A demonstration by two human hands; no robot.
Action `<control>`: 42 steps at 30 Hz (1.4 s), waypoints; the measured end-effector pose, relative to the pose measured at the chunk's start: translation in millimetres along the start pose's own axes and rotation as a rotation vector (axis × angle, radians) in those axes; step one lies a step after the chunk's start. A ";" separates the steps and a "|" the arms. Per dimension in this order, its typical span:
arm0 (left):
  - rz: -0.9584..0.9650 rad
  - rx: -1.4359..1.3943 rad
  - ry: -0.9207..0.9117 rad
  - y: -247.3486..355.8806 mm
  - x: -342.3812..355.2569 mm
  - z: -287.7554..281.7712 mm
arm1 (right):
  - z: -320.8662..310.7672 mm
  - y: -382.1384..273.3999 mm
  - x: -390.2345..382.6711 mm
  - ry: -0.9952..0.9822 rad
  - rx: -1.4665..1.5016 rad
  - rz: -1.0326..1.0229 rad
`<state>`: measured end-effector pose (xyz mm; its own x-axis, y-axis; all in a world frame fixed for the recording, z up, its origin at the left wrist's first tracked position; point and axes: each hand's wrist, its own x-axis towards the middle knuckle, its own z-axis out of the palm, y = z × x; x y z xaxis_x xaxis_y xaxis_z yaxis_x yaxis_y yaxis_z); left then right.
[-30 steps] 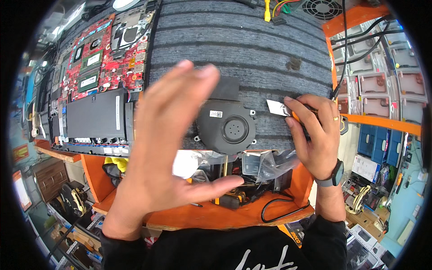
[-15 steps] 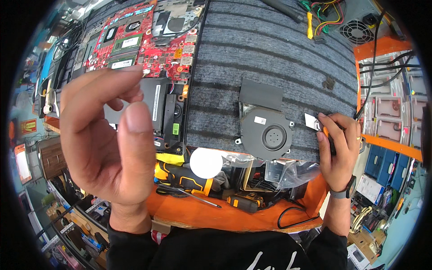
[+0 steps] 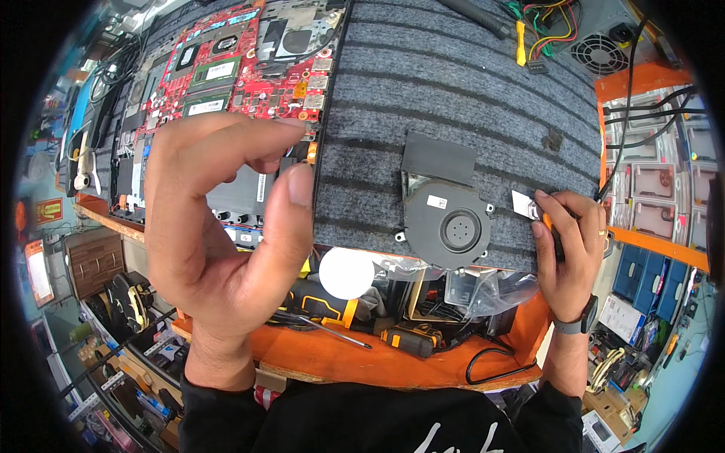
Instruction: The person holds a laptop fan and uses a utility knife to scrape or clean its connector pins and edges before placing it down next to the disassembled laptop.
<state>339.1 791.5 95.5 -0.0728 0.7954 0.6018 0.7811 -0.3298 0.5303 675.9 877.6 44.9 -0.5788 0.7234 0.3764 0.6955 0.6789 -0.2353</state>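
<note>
My left hand (image 3: 226, 226) is raised in front of the opened laptop, fingers curled and thumb held apart from the forefinger. Nothing shows between them. Behind it the laptop's red circuit board (image 3: 260, 94) lies exposed, with green memory modules (image 3: 217, 72); the hand hides part of the lower case. At the right, my right hand (image 3: 568, 245) rests on the grey ribbed mat (image 3: 423, 83), closed on a small tool with a flat whitish blade (image 3: 523, 204) and an orange and black handle, mostly covered by the fingers. Between the hands lies a black cooling fan (image 3: 445, 223) with a flat dark flap.
Below the mat's front edge, an orange shelf (image 3: 423, 370) holds a screwdriver (image 3: 336, 332), a yellow and black power tool (image 3: 325, 298), a battery pack (image 3: 411, 340) and clear plastic bags. Coloured cables (image 3: 547, 30) and a power supply (image 3: 600, 53) stand far right.
My left hand has moved to the right, uncovering more of the laptop's left side and covering its right corner. My right hand and the fan have stayed in place.
</note>
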 end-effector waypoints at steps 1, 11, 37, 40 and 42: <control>-0.009 -0.002 0.002 0.5 -0.3 1.0 | -1.2 0.8 0.0 0.000 -0.004 0.002; 0.007 -0.019 -0.423 19.2 -4.3 17.4 | -0.4 2.8 1.2 0.016 0.010 -0.029; 0.077 0.071 -0.755 29.4 -1.2 56.9 | -6.7 16.5 -0.8 0.123 0.210 -0.087; -0.011 0.037 -0.681 36.2 -6.1 55.9 | -13.2 18.9 1.7 0.125 0.298 -0.038; -0.089 0.060 -0.590 44.0 -16.1 64.6 | -15.0 17.7 5.2 0.108 0.327 -0.009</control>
<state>414.7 797.0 70.6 0.2040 0.9723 0.1142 0.8229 -0.2335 0.5180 691.6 891.5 56.1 -0.5238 0.7113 0.4687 0.5071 0.7025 -0.4993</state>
